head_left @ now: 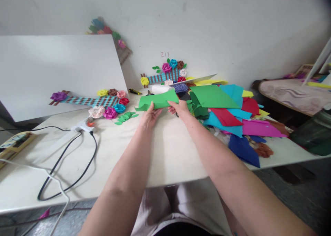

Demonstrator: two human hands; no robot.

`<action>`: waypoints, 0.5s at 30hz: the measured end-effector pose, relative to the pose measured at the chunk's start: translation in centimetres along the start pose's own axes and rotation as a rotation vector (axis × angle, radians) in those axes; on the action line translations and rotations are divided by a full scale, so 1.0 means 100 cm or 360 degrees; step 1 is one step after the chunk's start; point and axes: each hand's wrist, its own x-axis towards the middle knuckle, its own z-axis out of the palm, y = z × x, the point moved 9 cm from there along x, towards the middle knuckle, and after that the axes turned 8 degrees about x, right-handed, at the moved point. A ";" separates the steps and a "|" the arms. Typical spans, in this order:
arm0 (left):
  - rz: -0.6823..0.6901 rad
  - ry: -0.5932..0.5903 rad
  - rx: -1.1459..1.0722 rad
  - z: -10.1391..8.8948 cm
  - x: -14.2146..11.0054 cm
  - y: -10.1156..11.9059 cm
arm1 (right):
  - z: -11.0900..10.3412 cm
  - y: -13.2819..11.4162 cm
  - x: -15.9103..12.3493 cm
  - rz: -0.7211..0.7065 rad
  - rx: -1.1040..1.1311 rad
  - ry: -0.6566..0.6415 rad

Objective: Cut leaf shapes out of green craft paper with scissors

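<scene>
Green sheet [158,98]: plain, roughly rectangular; near edge bent and wavy, left corner pointed; held crosswise over the pale tabletop [178,160].

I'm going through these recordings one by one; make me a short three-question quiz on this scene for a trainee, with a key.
1. Multiple choice: what do the left hand and right hand hold between them?
A. a red sheet
B. a green sheet
C. a dark blue sheet

2. Fill in the blank: the flower at the left end of the woven strip in front of the white board is ____.

3. True or false: the small green leaf shapes on the table lie nearer the left hand than the right.

Key: 1. B; 2. purple; 3. true.
</scene>
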 end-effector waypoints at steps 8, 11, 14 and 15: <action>0.0090 0.0051 -0.0025 0.002 -0.003 0.000 | 0.004 0.000 0.000 -0.0039 -0.0128 -0.0058; 0.0086 0.0155 -0.0035 -0.002 -0.001 -0.002 | 0.005 0.001 0.000 -0.0038 -0.0161 -0.0045; 0.0075 0.0213 -0.0053 -0.004 0.001 -0.004 | 0.004 0.002 0.001 -0.0031 -0.0158 -0.0014; 0.0067 0.0221 -0.0057 -0.005 0.002 -0.005 | 0.004 0.003 0.001 -0.0031 -0.0146 -0.0018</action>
